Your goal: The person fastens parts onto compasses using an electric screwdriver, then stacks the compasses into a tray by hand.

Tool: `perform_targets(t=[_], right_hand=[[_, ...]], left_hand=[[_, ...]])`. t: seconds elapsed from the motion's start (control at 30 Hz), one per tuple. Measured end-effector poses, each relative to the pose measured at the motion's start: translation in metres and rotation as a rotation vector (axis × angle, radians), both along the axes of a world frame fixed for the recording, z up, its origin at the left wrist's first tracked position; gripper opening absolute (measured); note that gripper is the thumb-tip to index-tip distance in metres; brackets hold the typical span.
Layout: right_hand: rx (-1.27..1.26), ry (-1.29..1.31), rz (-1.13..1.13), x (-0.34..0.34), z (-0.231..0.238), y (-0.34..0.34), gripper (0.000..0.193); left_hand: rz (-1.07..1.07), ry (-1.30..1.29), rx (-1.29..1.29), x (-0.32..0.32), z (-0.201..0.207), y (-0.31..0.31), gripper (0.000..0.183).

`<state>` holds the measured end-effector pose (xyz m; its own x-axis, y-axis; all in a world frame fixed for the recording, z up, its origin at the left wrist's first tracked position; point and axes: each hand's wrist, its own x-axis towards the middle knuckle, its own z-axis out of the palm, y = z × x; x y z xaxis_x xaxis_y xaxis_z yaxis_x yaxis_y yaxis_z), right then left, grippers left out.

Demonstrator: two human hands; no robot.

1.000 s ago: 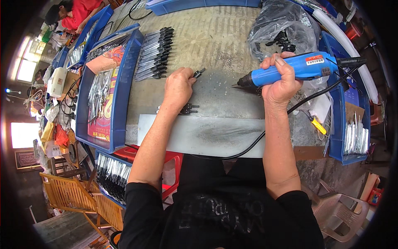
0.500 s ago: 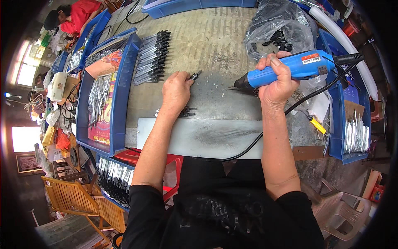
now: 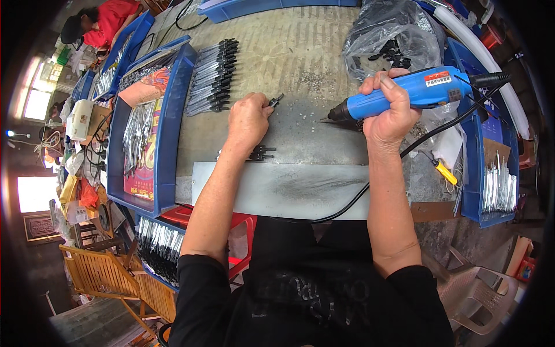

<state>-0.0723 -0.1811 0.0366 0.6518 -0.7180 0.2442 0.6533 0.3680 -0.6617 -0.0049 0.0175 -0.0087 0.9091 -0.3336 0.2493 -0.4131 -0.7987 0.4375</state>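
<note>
Even daylight, blown-out windows (image 3: 32,104) at left, strong fisheye bending, dark vignetted corners.

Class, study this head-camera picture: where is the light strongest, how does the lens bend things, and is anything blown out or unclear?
Head view: daylight blows out the window at far left; the metal sheet shows soft glare; fisheye bends the worktable edges and blackens the corners; the left hand, right hand and blue power tool stay sharp.

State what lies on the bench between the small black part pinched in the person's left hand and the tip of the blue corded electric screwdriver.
In the head view, only bare grey metal sheet speckled with tiny screws.
</note>
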Motion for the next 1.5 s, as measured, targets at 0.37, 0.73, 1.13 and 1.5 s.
perform_targets(t=[0.37,0.73,1.13,1.5], right_hand=[[0.008,0.015,-0.002,0.0,0.001,0.001,0.016],[0.017,0.004,-0.002,0.0,0.002,0.001,0.018],[-0.138,-0.006,0.106,0.022,0.017,0.041,0.021],[-0.33,0.027,0.196,0.059,0.016,0.076,0.023]], left_hand=[[-0.031,-0.05,-0.111,-0.004,-0.005,0.0,0.013],[-0.003,0.09,-0.071,0.003,0.003,-0.004,0.015],[0.02,0.039,-0.116,-0.005,-0.004,-0.004,0.014],[0.023,0.043,-0.1,-0.006,-0.003,-0.003,0.012]])
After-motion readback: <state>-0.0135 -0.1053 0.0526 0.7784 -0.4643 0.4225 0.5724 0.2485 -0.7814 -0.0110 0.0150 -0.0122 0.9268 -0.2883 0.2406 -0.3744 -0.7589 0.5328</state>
